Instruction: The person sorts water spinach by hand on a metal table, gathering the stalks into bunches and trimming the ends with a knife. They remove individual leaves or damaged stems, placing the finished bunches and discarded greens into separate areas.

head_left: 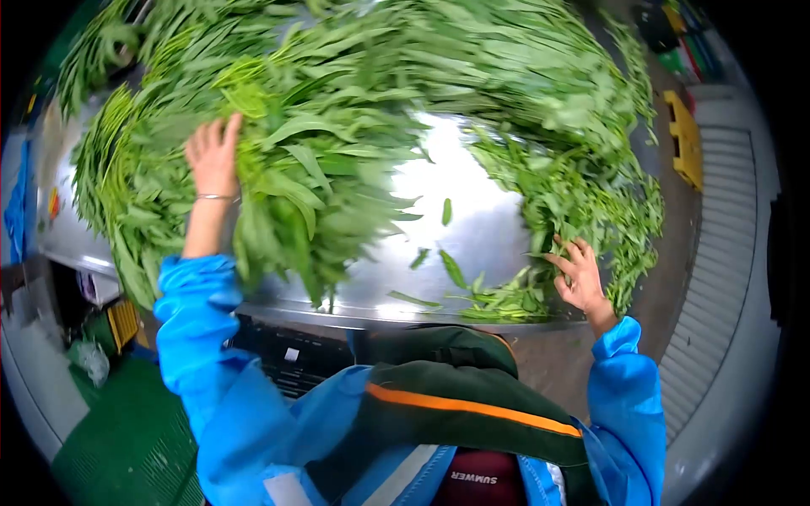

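Note:
My left hand (215,160) lies palm down on the long-leaved greens (304,160), at the left of the pile. Its fingers are stretched out, with the thumb apart, touching leaves and pale stems. The leaves just right of it are blurred. At the right, my right hand (578,274) is at the edge of a looser heap of smaller leafy sprigs (582,194). Its fingers are spread and partly bent among the leaves; no firm hold shows. Between the hands, a few single leaves (453,268) lie on the shiny metal table (489,228).
More greens (506,59) cover the table's far side. The table's near edge runs close to my body. On the floor are a green plastic mat or pallet (126,430) at lower left and a black crate (291,354) below the table. A yellow object (683,139) stands at right.

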A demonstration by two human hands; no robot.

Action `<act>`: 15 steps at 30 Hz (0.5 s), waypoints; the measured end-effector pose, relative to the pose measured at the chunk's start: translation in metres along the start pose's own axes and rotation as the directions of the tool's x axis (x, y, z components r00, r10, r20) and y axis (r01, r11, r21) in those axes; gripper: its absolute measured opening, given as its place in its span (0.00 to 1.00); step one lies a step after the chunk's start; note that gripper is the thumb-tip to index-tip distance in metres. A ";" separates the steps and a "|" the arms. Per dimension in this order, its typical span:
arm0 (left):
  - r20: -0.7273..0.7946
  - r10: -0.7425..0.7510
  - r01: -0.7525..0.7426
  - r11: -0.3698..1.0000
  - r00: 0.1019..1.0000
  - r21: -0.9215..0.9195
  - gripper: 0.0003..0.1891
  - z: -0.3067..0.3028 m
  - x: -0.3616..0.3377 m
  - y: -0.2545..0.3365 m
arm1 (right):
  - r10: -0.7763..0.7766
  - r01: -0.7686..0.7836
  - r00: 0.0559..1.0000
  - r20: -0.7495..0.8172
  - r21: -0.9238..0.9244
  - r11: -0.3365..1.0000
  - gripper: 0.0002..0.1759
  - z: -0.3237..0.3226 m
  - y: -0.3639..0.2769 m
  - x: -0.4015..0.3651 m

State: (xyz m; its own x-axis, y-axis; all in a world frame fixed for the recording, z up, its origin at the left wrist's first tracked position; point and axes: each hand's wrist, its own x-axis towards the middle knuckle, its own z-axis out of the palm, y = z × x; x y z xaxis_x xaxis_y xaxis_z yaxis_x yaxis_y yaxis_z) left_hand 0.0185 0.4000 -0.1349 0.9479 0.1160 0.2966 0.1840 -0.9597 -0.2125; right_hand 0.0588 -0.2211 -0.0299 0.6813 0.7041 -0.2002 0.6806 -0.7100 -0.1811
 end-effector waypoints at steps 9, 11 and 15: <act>-0.168 0.018 -0.072 0.944 0.986 -0.322 0.28 -0.188 -0.053 0.101 | 0.729 -0.743 0.597 -0.335 0.114 0.660 0.31 0.100 0.101 -0.158; 0.287 0.092 0.130 0.734 0.954 -0.666 0.27 -0.204 -0.075 0.199 | 0.856 -0.843 0.512 -0.071 0.149 0.517 0.30 0.101 0.114 -0.155; 0.570 0.323 0.307 0.594 0.755 -0.743 0.58 -0.159 -0.134 0.355 | 0.831 -0.779 0.540 -0.129 0.298 0.552 0.26 0.119 0.145 -0.169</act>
State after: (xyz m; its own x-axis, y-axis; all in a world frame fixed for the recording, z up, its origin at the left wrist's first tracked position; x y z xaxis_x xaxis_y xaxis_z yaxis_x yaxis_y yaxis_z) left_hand -0.0845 0.0031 -0.1020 0.9237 -0.0766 -0.3753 0.2067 -0.7252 0.6568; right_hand 0.0097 -0.4448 -0.1372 0.9689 -0.2080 -0.1342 -0.2347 -0.9442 -0.2309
